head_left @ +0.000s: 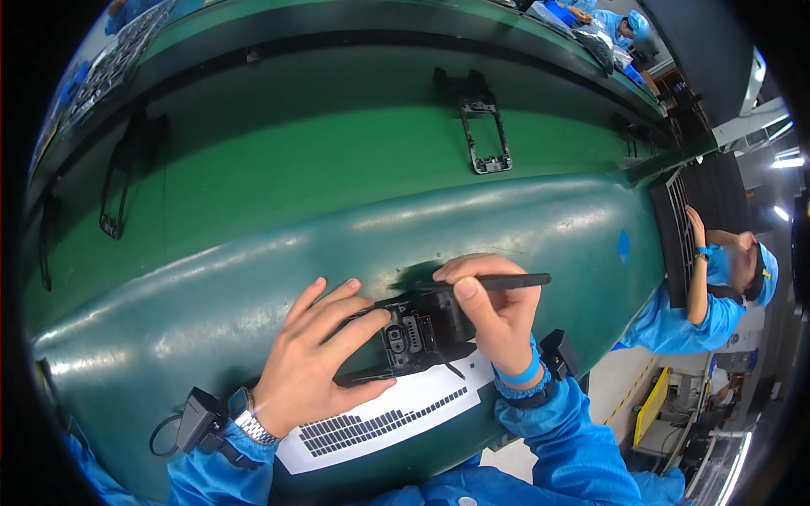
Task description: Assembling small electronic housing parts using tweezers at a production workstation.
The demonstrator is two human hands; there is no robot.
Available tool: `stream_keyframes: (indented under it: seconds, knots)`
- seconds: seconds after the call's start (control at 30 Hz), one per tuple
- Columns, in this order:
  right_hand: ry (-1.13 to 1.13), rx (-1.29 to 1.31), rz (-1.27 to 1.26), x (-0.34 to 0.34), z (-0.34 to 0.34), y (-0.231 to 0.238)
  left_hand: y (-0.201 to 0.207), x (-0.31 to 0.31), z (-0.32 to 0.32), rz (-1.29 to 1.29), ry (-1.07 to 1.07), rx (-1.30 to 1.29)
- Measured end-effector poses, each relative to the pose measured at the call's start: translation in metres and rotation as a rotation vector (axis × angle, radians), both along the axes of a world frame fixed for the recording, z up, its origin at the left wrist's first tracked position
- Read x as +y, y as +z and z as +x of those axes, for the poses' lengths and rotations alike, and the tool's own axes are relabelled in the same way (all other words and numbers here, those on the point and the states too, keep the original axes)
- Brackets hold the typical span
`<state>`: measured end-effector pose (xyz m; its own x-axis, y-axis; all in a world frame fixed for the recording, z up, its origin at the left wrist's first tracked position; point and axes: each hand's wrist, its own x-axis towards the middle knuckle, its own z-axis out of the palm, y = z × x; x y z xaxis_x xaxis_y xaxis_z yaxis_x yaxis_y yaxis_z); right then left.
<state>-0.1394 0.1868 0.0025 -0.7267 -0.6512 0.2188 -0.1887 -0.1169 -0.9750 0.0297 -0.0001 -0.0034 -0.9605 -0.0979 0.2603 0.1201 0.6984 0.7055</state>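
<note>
A black plastic device housing (405, 339) with round and slotted cutouts lies in front of me, partly over a white sheet (295, 458). My left hand (314, 358) steadies its left end, index fingertip on the upper side and thumb along the lower edge, the other fingers spread. In my right hand (499, 325), a black pen-shaped tool (519, 281) is pinched between thumb and fingers, above the housing's right end. The fingers hide the tool's left end. Rows of small black rectangles (384, 422) cover much of the sheet.
Across the green bench, a black frame (487, 139) lies at the far side, with another dark frame (118, 181) at the left. A raised shelf edge (337, 44) runs behind. To the right, a co-worker in blue (700, 312) handles a black slatted tray (672, 240).
</note>
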Motion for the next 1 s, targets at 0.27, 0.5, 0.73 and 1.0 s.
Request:
stream_keyframes:
  seconds: [0.27,0.5,0.73,1.0]
  knots:
    - [-0.226,-0.102,-0.194,0.001,-0.018,-0.002,0.009,0.004,-0.002,-0.090,-0.032,-0.028]
    - [-0.526,-0.183,-0.327,0.015,-0.055,-0.015,0.017,-0.023,-0.025,-0.063,0.202,0.112]
    - [-0.481,-0.360,-0.371,0.014,-0.059,-0.027,-0.008,-0.141,-0.111,-0.396,0.693,0.162]
    - [-0.486,-0.370,-0.347,0.006,-0.060,-0.020,0.004,-0.100,-0.160,-0.601,0.447,0.355]
